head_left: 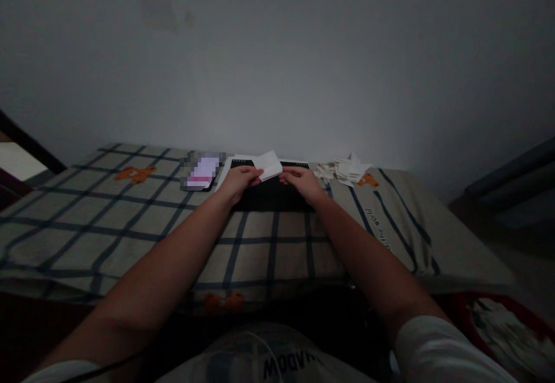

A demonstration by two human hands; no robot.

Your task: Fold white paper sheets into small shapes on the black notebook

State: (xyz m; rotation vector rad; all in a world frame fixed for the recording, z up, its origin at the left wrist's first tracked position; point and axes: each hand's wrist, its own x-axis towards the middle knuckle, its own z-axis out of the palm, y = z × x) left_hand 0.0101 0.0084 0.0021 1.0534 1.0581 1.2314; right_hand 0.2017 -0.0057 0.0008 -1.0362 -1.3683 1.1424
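A small folded piece of white paper (pixel 269 164) is held up between my two hands. My left hand (pixel 240 180) pinches its lower left corner between thumb and fingers. At its right edge, the fingertips of my right hand (pixel 304 181) are closed on the paper. Beneath both hands lies a flat black board or folder (pixel 273 197), with rows of small pale marks along its far edge. White sheets (pixel 232 159) stick out from behind and beside it. To the right of my right hand sits a loose pile of folded white paper pieces (pixel 347 169).
A phone (pixel 203 171) with a lit, partly blurred screen lies left of my left hand. Everything rests on a checked cloth (pixel 130 209) with orange bear prints. A grey wall (pixel 277 59) rises directly behind. At lower right is a red container (pixel 463 308) with whitish contents.
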